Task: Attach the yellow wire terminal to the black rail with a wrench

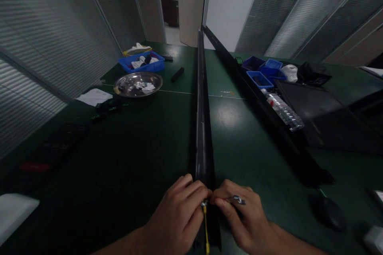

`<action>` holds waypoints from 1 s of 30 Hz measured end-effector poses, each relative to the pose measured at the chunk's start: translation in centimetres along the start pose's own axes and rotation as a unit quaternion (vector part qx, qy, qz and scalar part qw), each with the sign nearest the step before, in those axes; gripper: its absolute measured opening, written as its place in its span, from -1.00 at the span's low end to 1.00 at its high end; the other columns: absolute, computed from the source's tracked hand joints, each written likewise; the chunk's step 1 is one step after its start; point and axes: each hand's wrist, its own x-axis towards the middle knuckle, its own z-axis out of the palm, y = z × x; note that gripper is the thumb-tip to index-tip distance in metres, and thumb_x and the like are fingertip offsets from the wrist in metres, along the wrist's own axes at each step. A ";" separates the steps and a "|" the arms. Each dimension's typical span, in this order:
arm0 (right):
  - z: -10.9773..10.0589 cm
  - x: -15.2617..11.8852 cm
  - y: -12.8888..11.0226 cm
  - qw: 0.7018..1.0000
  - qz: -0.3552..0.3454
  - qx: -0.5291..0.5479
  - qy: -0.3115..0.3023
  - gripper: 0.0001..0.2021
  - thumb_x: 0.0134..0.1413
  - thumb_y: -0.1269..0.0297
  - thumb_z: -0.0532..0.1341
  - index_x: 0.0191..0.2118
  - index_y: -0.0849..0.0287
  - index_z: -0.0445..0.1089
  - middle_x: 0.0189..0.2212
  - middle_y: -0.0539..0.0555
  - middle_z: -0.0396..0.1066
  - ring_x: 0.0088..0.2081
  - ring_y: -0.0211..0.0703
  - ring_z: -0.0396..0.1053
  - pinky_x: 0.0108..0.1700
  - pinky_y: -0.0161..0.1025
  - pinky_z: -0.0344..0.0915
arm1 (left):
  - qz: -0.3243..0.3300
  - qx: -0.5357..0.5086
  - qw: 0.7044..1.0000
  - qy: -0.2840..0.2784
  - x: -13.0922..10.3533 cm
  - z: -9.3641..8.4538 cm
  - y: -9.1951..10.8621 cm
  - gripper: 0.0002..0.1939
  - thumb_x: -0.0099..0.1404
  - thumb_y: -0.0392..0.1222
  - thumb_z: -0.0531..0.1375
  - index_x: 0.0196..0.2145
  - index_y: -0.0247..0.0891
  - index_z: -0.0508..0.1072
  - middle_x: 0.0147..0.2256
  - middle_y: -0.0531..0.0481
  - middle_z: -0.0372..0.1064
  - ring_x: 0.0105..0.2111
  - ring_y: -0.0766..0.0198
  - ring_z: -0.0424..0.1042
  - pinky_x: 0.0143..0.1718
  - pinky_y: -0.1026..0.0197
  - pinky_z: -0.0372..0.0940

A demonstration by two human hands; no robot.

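A long black channel-shaped bar (203, 135) runs from the near table edge to the far end, and both hands are at its near end. My left hand (182, 211) is closed, fingers pinched at the small metal end of a yellow cable (206, 227) that trails down over the bar. My right hand (243, 215) is closed too, with thumb and index finger gripping a small thin metal piece (238, 199) whose kind I cannot make out. The fingertips of the two hands meet over the bar and hide the exact contact there.
A second black bar (263, 107) lies to the right, beside a plastic bottle (284, 109), blue bins (260, 79) and a dark flat panel (317, 115). On the left are a metal bowl (138, 84), a blue basket (142, 62) and a black pouch (60, 143). A mouse (330, 213) rests at right.
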 end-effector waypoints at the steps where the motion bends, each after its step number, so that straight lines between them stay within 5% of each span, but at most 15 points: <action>1: 0.0 0.0 0.1 1.000 -0.001 0.006 -0.004 -0.84 0.41 0.48 0.06 -0.13 0.20 0.38 -0.35 0.03 0.47 -0.35 -0.25 0.39 -0.35 -0.27 0.17 | 0.000 0.000 1.000 0.001 0.0 0.0 0.0 -0.71 0.41 -0.44 -0.08 -0.17 -0.24 0.39 -0.20 -0.07 0.44 -0.20 0.11 0.36 -0.04 -0.01 0.26; 23: -0.4 0.1 0.1 0.996 -0.017 -0.028 -0.083 -0.59 0.56 0.16 -0.14 -0.24 0.14 0.36 -0.41 -0.02 0.37 -0.42 -0.29 0.37 -0.35 -0.26 0.17 | 0.007 -0.014 1.000 0.016 0.1 -0.1 0.0 -0.70 0.38 -0.45 -0.07 -0.19 -0.24 0.41 -0.21 -0.07 0.43 -0.22 0.12 0.34 -0.05 0.01 0.25; 30: -0.3 0.3 -0.3 0.998 -0.021 -0.046 0.037 -0.82 0.43 0.44 0.03 -0.18 0.19 0.37 -0.41 0.02 0.48 -0.41 -0.27 0.43 -0.39 -0.26 0.19 | 0.003 -0.011 1.000 0.021 0.0 -0.1 0.2 -0.70 0.37 -0.46 -0.05 -0.16 -0.23 0.42 -0.20 -0.05 0.46 -0.21 0.14 0.36 -0.07 0.05 0.28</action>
